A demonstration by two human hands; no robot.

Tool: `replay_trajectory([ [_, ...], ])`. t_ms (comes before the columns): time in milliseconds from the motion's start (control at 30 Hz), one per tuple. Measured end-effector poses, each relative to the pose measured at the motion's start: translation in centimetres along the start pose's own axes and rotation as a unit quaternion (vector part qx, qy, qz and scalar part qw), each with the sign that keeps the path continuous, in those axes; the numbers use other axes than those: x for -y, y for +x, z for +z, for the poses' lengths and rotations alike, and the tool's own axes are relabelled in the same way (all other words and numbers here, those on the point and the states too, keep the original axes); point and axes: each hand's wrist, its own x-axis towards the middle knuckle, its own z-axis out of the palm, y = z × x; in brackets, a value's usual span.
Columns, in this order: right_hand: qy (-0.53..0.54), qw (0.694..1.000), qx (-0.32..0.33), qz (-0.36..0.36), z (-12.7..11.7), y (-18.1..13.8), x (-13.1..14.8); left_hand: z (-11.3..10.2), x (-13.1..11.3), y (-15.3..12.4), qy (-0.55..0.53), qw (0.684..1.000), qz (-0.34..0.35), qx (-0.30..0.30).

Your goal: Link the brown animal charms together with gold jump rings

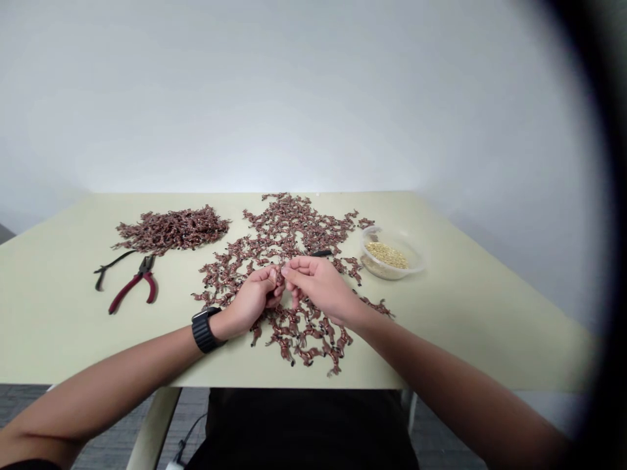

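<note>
Over the middle of the table, my left hand (255, 297) pinches a small brown animal figurine (279, 274), mostly hidden by the fingers. My right hand (318, 284) meets it from the right, thumb and forefinger pressed together at the figurine; whatever is between those fingertips is too small to make out. Below and around both hands spread many similar glossy brown figurines (308, 336), horse-like with dark feet. A black object (322, 252) shows just behind my right hand, its kind unclear.
A denser heap of brown figurines (176, 228) lies at the back left. Before it are red-handled pliers (132, 284) and a thin black tool (113, 262). On the right stands a clear round tub (415, 266) with small gold-coloured pieces (388, 254). A wall rises behind the table.
</note>
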Motion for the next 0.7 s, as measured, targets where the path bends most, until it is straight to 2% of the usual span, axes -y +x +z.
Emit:
replay_trajectory([
  [67,0.047,0.998,0.016,0.029,-0.1,0.1,0.3,0.0,0.0,0.0,0.005,1.0,0.007,-0.003],
  [167,0.059,0.998,0.017,0.029,-0.3,0.2,0.5,0.3,-0.3,-0.1,-0.019,1.0,-0.014,0.019],
  [333,-0.085,0.995,-0.025,-0.051,-0.6,0.1,0.1,0.8,-1.1,-0.4,-0.07,0.993,-0.06,0.067],
  [400,-0.162,0.981,-0.039,-0.1,-0.7,0.0,0.0,0.9,-1.3,-0.5,-0.09,0.991,-0.072,0.073],
  [500,-0.277,0.941,-0.047,-0.19,-0.7,-0.2,0.1,0.8,-1.3,-0.6,-0.104,0.988,-0.081,0.079],
  [567,-0.328,0.913,-0.051,-0.238,-0.7,-0.3,0.1,0.8,-1.2,-0.6,-0.098,0.989,-0.08,0.073],
  [600,-0.335,0.908,-0.054,-0.244,-0.6,-0.4,0.1,0.8,-1.1,-0.6,-0.094,0.99,-0.076,0.068],
  [633,-0.327,0.914,-0.056,-0.235,-0.5,-0.4,0.1,0.8,-1.1,-0.6,-0.089,0.992,-0.07,0.061],
  [700,-0.273,0.943,-0.055,-0.184,-0.3,-0.4,-0.1,0.9,-1.1,-0.6,-0.082,0.994,-0.058,0.049],
])
